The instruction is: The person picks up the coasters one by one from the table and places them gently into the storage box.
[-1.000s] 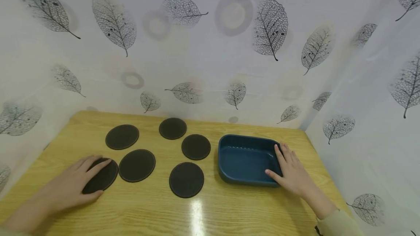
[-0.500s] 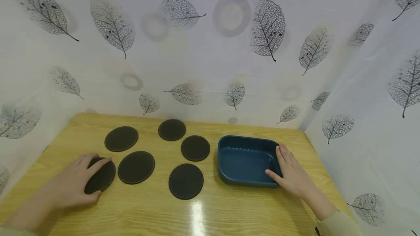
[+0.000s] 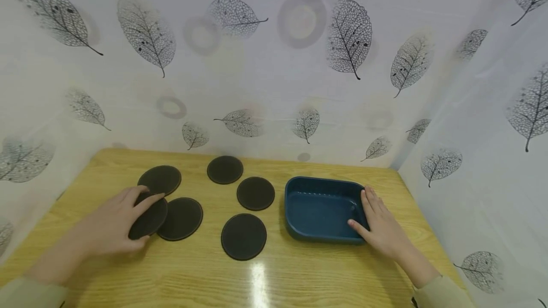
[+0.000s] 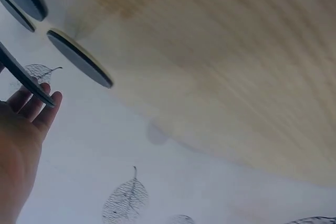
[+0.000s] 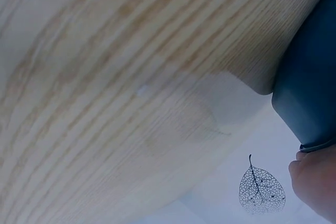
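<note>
My left hand (image 3: 109,225) holds a round black coaster (image 3: 150,218) by its edges, thumb at the near side and fingers at the far side. It overlaps two other coasters in the head view, one dark coaster (image 3: 184,220) to its right and another coaster (image 3: 160,178) behind it. In the left wrist view, the held coaster (image 4: 25,80) shows edge-on, raised at a tilt. At the right, my right hand (image 3: 383,229) rests on the end rim of a deep blue rectangular baking dish (image 3: 323,239). Its fingers lie straight along that rim, and the thumb reaches over the inside.
Between the left group and the dish lie three more black coasters: a back coaster (image 3: 224,169), a middle coaster (image 3: 255,193) and a front coaster (image 3: 243,236). All are on the wood-grain table (image 3: 192,277). A leaf-printed white curtain (image 3: 265,70) borders the back and sides.
My left hand has tilted the coaster up from the table and carried it right and slightly back, over its neighbours. The right hand and the dish have stayed in place.
</note>
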`<state>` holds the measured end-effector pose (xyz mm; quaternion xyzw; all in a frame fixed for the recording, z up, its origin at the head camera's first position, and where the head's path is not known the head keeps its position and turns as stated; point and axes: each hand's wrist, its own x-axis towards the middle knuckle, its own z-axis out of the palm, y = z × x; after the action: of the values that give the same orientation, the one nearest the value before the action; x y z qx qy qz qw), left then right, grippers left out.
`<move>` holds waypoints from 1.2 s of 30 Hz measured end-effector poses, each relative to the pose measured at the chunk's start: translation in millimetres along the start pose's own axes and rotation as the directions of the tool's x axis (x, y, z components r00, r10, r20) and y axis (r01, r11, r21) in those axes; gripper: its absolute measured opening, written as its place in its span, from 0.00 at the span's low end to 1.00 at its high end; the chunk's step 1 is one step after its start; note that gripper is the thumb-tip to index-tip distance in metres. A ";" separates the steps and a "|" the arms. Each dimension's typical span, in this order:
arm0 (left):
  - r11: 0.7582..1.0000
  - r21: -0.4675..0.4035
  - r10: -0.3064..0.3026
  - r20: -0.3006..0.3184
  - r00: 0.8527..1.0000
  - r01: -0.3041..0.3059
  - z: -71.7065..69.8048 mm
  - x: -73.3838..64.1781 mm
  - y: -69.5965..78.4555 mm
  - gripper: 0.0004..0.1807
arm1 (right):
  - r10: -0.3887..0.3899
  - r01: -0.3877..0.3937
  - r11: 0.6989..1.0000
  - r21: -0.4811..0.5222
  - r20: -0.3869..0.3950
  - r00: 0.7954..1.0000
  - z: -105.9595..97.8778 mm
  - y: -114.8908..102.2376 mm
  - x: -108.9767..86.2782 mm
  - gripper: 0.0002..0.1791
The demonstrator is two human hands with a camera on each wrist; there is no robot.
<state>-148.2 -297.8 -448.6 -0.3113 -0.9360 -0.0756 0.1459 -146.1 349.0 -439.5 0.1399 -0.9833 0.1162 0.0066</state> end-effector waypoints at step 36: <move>0.975 -0.012 0.223 0.145 0.964 -0.223 13.4 163.7 89.9 0.50 | 0.002 -0.003 1.000 -0.012 -0.029 1.000 3.2 2.6 0.2 0.53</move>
<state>-221.8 -131.4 -404.3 -0.4191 -0.9032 -0.0338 0.0856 -146.9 350.6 -443.2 0.1370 -0.9840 0.1122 0.0216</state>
